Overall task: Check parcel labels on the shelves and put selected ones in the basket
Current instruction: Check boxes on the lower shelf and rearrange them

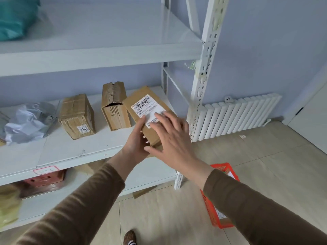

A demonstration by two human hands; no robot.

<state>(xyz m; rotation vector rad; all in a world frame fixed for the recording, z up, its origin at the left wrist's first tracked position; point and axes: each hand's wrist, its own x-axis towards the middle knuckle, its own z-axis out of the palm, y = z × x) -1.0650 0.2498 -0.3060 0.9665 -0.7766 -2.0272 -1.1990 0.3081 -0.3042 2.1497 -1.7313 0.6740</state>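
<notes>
A brown cardboard parcel (pixel 138 101) with a white printed label (pixel 146 106) is tilted up at the right end of the middle shelf (pixel 70 152). My left hand (pixel 137 144) grips its near end from below, thumb on the label's edge. My right hand (pixel 171 137) lies on top of the parcel with straight spread fingers touching the label. An orange plastic basket (pixel 217 221) stands on the floor at the lower right, partly hidden by my right sleeve, with a parcel inside.
On the same shelf stand two more cardboard boxes (pixel 77 115) (pixel 114 105) and a grey plastic mailer bag (pixel 28 121). A teal bag (pixel 16 16) sits on the upper shelf. The white shelf post (pixel 203 76) and a radiator (pixel 237 115) stand to the right. Tiled floor lies below.
</notes>
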